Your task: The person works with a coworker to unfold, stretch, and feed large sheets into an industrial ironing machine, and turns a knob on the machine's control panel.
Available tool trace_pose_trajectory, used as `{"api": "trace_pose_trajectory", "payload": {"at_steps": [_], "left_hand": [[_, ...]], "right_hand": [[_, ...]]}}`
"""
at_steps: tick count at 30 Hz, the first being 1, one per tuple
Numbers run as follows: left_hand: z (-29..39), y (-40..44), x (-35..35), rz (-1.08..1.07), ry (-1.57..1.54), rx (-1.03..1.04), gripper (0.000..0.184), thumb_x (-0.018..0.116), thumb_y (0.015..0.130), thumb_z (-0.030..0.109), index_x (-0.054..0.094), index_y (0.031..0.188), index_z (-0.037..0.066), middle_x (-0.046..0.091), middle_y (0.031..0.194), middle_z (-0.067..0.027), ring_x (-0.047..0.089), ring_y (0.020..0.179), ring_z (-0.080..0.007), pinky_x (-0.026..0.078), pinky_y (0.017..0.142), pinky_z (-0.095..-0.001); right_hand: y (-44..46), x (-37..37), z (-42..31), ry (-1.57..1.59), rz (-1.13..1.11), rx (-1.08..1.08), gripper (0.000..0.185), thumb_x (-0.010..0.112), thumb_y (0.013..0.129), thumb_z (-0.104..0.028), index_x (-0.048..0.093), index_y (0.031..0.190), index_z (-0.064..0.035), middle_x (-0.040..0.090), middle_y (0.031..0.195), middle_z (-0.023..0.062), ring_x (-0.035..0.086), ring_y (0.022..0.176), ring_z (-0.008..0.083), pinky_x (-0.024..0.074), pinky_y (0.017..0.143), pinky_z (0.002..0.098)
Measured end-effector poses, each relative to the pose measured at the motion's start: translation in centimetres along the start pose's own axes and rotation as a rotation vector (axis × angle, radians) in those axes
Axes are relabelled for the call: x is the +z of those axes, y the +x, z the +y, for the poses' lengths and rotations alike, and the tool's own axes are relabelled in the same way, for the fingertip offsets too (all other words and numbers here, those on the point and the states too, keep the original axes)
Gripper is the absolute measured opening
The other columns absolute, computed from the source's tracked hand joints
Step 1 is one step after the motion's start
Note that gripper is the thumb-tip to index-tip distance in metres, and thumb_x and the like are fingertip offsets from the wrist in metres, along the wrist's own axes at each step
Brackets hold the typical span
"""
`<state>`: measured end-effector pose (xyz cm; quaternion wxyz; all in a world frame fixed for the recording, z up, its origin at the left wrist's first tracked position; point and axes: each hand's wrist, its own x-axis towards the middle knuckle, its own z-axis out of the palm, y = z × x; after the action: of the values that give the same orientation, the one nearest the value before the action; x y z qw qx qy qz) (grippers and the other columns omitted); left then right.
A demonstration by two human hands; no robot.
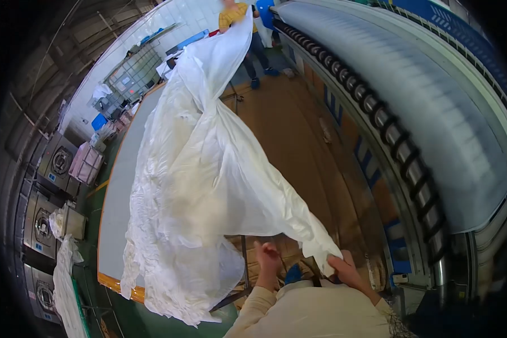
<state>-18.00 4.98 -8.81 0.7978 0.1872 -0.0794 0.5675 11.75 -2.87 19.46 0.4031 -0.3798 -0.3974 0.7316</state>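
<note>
A large white sheet [245, 141] stretches from a co-worker at the far end down to me. My right hand [346, 269] is closed on its near corner, fingers wrapped round the bunched edge. My left hand [268, 258] is raised just below the sheet's lower edge, its fingers partly spread and holding nothing. Much of the white cloth lies in a crumpled heap [163, 248] over the grey-topped table [117, 225], hanging past its near end. The co-worker [231, 19] in a yellow top stands by the sheet's far end; the hands there are blurred.
On my right runs a long ironing machine with a wide pale roller [434, 107] and a spiral-wrapped bar [372, 104]. Brown sheeting [281, 129] covers the floor between table and machine. Washing machines [42, 225] and a pink-loaded cart [86, 163] stand at left.
</note>
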Motion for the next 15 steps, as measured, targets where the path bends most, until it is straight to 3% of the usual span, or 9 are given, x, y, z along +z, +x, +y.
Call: {"api": "trace_pose_trajectory", "payload": {"at_steps": [1,2,4,6,7,9,11,15], "left_hand": [[0.9,0.1,0.7,-0.170,-0.155,-0.015,0.059,0.046,0.081,0.055,0.049,0.115,0.007,0.053,0.114,-0.0112,0.049,0.107,-0.0221,0.040,0.089,-0.0399],[2.2,0.8,1.3,0.615,-0.183,0.123,0.069,0.046,0.077,0.061,0.044,0.120,0.008,0.048,0.120,-0.0121,0.044,0.112,-0.0244,0.036,0.091,-0.0426],[3.6,7.3,12.7,1.158,0.078,0.345,0.084,0.044,0.071,0.070,0.035,0.128,0.009,0.037,0.131,-0.0129,0.036,0.119,-0.0281,0.029,0.095,-0.0469],[6.0,13.3,16.8,0.896,0.321,0.401,0.091,0.042,0.068,0.074,0.031,0.131,0.009,0.031,0.136,-0.0128,0.032,0.122,-0.0295,0.025,0.097,-0.0486],[8.5,15.4,15.6,0.868,0.185,0.414,0.082,0.047,0.071,0.066,0.033,0.127,0.008,0.038,0.125,-0.0124,0.038,0.111,-0.0280,0.031,0.090,-0.0461],[12.4,19.8,12.6,0.802,-0.087,0.438,0.065,0.056,0.076,0.050,0.037,0.119,0.005,0.051,0.103,-0.0118,0.049,0.089,-0.0250,0.042,0.076,-0.0412],[14.5,23.2,10.6,0.524,0.084,0.367,0.048,0.060,0.078,0.032,0.041,0.112,0.003,0.051,0.079,-0.0076,0.045,0.060,-0.0174,0.041,0.056,-0.0292],[13.8,29.1,13.3,0.243,0.153,0.136,0.030,0.060,0.080,0.028,0.050,0.096,0.003,0.050,0.065,-0.0048,0.041,0.047,-0.0117,0.036,0.045,-0.0241]], "right_hand": [[-0.3,0.1,-1.0,-0.063,-0.040,-0.107,0.026,0.053,0.082,-0.024,0.056,0.083,0.0017,0.057,0.070,0.0085,0.053,0.057,0.0144,0.0405,0.048,0.0270],[-0.9,0.1,-2.1,-0.128,-0.078,-0.217,0.025,0.053,0.082,-0.023,0.056,0.087,0.0012,0.058,0.071,0.0078,0.054,0.059,0.0143,0.0417,0.050,0.0268],[-2.9,1.8,-4.7,-0.045,-0.022,-0.223,0.030,0.056,0.079,-0.025,0.055,0.093,0.0020,0.058,0.072,0.0093,0.055,0.060,0.0153,0.0424,0.051,0.0279],[-4.4,3.6,-6.3,0.107,0.059,-0.220,0.047,0.063,0.072,-0.029,0.052,0.104,0.0036,0.059,0.075,0.0121,0.057,0.063,0.0172,0.0437,0.053,0.0300],[-4.7,3.4,-6.4,0.112,0.074,-0.223,0.047,0.063,0.072,-0.029,0.052,0.104,0.0036,0.059,0.075,0.0121,0.057,0.063,0.0172,0.0437,0.053,0.0300],[-5.2,1.1,-6.5,0.284,-0.099,-0.297,0.052,0.062,0.075,-0.024,0.044,0.116,0.0024,0.058,0.089,0.0088,0.055,0.077,0.0150,0.0433,0.066,0.0263],[-5.8,1.1,-6.3,0.371,-0.167,-0.350,0.055,0.062,0.076,-0.021,0.040,0.121,0.0018,0.057,0.096,0.0071,0.055,0.083,0.0139,0.0431,0.072,0.0244],[-5.9,3.2,-6.0,0.279,-0.032,-0.181,0.053,0.060,0.078,-0.019,0.039,0.122,0.0023,0.056,0.097,0.0065,0.053,0.088,0.0137,0.0420,0.074,0.0243]]}}
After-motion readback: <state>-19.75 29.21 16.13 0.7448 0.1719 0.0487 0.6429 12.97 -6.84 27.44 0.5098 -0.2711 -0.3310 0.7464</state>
